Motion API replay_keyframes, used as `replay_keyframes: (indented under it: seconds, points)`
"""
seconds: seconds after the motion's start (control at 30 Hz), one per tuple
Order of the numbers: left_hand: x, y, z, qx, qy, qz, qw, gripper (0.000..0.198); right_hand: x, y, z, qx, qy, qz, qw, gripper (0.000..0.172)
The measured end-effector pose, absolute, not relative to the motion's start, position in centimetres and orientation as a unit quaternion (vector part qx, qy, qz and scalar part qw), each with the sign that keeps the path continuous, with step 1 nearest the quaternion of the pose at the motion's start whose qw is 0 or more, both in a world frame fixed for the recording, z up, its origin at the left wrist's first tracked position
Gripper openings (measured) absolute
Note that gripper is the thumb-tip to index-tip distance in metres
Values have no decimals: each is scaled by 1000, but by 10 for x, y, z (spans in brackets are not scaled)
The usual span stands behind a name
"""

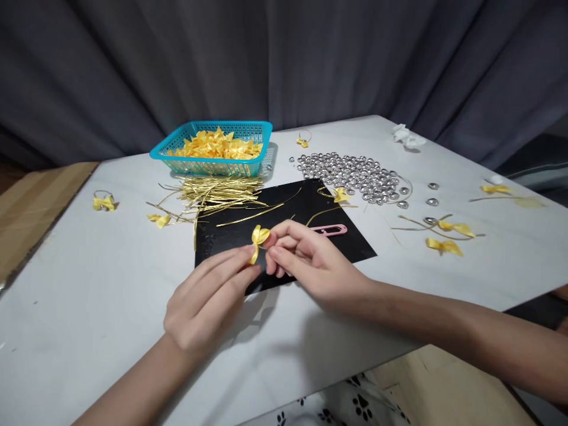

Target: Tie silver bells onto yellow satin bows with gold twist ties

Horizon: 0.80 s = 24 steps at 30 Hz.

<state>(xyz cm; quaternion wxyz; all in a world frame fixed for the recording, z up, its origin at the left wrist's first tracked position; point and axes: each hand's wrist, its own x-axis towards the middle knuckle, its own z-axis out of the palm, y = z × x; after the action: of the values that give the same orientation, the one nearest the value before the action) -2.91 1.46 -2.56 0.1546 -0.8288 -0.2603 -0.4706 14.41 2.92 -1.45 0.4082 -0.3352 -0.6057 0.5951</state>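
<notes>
Pinching yellow bow (258,238): left hand (213,290), nearly closed; right hand (306,254) curled, gripping thin wire (262,248), mostly hidden.

Yellow bow (259,235) near-upright between hands (208,293) (317,263), wire (262,248) apparently attached.

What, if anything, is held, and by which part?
A yellow bow, by its lower loop in the left grip; the right grip is at its right side, exact hold unclear.

The head view looks forward and down from near above the table (93,278) toward the curtain (222,59).
</notes>
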Motion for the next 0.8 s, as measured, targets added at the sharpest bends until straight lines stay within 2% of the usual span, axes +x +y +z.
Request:
replay_keyframes:
  seconds: [0.37,0.8]
  points:
    - [-40,9,-20,-875,-202,-385,212,26,140,20,-12,-327,-617,564,441,4]
    - [-40,2,-25,-864,-266,-405,138,30,139,18,-7,-292,-577,628,433,5]
